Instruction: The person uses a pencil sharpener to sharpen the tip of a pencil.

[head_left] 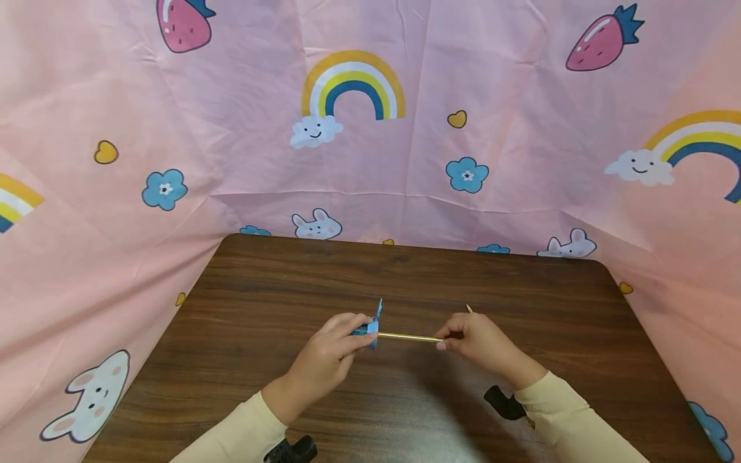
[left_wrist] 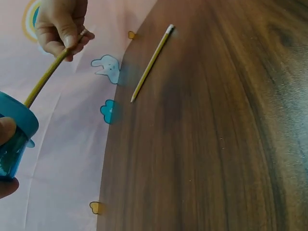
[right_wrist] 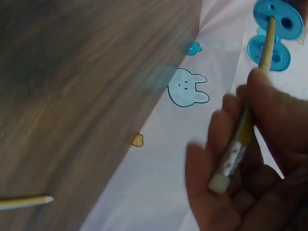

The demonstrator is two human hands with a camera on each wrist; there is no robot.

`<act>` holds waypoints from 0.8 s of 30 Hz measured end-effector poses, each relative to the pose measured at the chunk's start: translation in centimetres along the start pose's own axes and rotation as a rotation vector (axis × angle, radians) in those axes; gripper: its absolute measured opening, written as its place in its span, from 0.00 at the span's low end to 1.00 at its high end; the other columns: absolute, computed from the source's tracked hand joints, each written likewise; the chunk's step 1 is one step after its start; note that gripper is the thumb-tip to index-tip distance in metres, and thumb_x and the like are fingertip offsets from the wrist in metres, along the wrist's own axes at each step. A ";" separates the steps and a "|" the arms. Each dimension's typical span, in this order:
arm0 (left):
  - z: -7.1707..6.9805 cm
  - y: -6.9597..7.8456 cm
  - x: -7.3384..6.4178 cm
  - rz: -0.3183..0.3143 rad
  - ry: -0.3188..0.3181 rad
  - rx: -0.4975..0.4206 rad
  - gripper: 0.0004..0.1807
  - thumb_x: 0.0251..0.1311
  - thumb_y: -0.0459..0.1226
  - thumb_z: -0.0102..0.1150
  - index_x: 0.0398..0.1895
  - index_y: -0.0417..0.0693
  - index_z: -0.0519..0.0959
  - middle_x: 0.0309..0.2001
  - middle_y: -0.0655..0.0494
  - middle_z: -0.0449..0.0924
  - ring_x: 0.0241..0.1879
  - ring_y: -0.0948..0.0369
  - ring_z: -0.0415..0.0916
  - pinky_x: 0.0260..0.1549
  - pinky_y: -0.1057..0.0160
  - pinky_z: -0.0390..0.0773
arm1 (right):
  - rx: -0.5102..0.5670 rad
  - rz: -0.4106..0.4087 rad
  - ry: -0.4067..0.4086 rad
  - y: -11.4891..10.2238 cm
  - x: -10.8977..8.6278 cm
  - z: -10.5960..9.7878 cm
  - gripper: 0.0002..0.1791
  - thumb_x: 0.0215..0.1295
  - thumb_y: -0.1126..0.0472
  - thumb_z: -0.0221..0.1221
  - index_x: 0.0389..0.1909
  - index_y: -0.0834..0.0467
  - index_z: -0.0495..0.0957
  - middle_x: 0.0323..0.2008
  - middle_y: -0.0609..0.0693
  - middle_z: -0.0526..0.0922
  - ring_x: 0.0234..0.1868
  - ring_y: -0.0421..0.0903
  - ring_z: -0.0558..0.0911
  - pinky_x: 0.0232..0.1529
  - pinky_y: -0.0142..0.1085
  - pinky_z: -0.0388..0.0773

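Note:
My left hand (head_left: 324, 350) grips a blue pencil sharpener (head_left: 373, 334) whose lid is flipped up. In the left wrist view the see-through body of the sharpener (left_wrist: 14, 139) shows between thumb and finger. My right hand (head_left: 480, 337) pinches a yellow striped pencil (head_left: 408, 336), held nearly level, its front end in the sharpener. The right wrist view shows that pencil (right_wrist: 267, 45) entering one hole of the blue sharpener face (right_wrist: 262, 13); its white eraser end lies along the palm. The point inside the sharpener is hidden.
A second yellow pencil (left_wrist: 153, 62) with a white end lies on the brown wooden table (head_left: 289, 276); in the head view my right hand covers most of it. A pink printed cloth (head_left: 243, 128) hangs behind and beside the table.

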State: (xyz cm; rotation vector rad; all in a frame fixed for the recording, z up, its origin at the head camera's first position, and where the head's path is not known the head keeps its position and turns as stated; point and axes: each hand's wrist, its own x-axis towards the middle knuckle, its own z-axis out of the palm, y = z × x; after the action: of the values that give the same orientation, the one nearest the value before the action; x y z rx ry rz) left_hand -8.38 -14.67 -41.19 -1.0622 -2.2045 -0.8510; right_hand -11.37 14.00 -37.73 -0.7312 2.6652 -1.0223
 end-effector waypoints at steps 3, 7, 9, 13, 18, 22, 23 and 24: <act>-0.1 -0.1 0.1 -0.053 0.004 -0.027 0.19 0.45 0.19 0.69 0.42 0.39 0.86 0.50 0.49 0.80 0.52 0.52 0.75 0.46 0.62 0.82 | -0.220 -0.089 0.145 -0.2 -0.4 0.7 0.13 0.56 0.58 0.69 0.43 0.56 0.85 0.36 0.44 0.81 0.36 0.41 0.80 0.33 0.35 0.80; -0.4 0.1 0.3 -0.168 0.006 -0.081 0.20 0.45 0.21 0.70 0.45 0.39 0.85 0.52 0.49 0.80 0.53 0.52 0.75 0.43 0.60 0.83 | -0.474 -0.325 0.436 0.2 -0.7 1.5 0.28 0.48 0.54 0.74 0.53 0.54 0.82 0.43 0.51 0.80 0.44 0.50 0.79 0.39 0.43 0.80; -0.8 0.2 0.5 -0.240 -0.004 -0.116 0.21 0.47 0.21 0.69 0.47 0.40 0.84 0.54 0.49 0.79 0.54 0.52 0.75 0.39 0.64 0.83 | -0.552 -0.475 0.581 0.6 -0.6 1.8 0.24 0.55 0.53 0.70 0.52 0.56 0.82 0.44 0.54 0.80 0.43 0.52 0.80 0.39 0.45 0.80; -1.4 0.6 0.9 -0.370 -0.018 -0.200 0.21 0.50 0.22 0.67 0.50 0.41 0.83 0.56 0.51 0.79 0.53 0.53 0.75 0.31 0.69 0.80 | -0.614 -0.704 0.785 1.3 -0.1 2.5 0.13 0.72 0.57 0.55 0.47 0.59 0.83 0.39 0.56 0.81 0.38 0.55 0.81 0.41 0.47 0.81; -1.6 0.9 1.2 -0.449 -0.024 -0.289 0.21 0.50 0.22 0.67 0.50 0.41 0.84 0.56 0.53 0.79 0.53 0.53 0.76 0.34 0.69 0.82 | -0.594 -0.781 0.891 1.4 0.3 3.0 0.14 0.74 0.62 0.51 0.38 0.60 0.85 0.29 0.52 0.79 0.26 0.48 0.76 0.27 0.39 0.79; -1.4 1.1 1.3 -0.475 -0.038 -0.324 0.21 0.51 0.22 0.66 0.50 0.41 0.83 0.56 0.53 0.79 0.53 0.53 0.75 0.36 0.69 0.82 | -0.530 -0.752 0.895 1.2 0.2 3.1 0.16 0.73 0.61 0.53 0.30 0.60 0.86 0.24 0.49 0.75 0.20 0.42 0.68 0.17 0.33 0.69; -1.4 1.1 1.2 -0.466 -0.043 -0.315 0.21 0.51 0.22 0.66 0.50 0.40 0.83 0.56 0.53 0.79 0.54 0.53 0.75 0.36 0.69 0.82 | -0.516 -0.726 0.883 1.1 0.1 3.1 0.17 0.73 0.60 0.54 0.27 0.60 0.85 0.23 0.48 0.74 0.20 0.42 0.68 0.16 0.31 0.68; -1.3 1.1 1.2 -0.448 -0.044 -0.294 0.21 0.50 0.22 0.66 0.50 0.40 0.83 0.56 0.53 0.79 0.54 0.53 0.75 0.37 0.69 0.83 | -0.504 -0.694 0.862 0.9 0.0 3.0 0.17 0.72 0.59 0.55 0.25 0.59 0.85 0.22 0.47 0.73 0.20 0.41 0.67 0.15 0.30 0.68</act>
State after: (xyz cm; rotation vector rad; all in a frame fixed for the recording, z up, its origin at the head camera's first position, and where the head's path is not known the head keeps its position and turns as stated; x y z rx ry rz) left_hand -7.87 -14.49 -39.15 -0.7191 -2.4484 -1.3913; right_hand -10.70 12.87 -40.58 -1.7428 3.5792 -0.9275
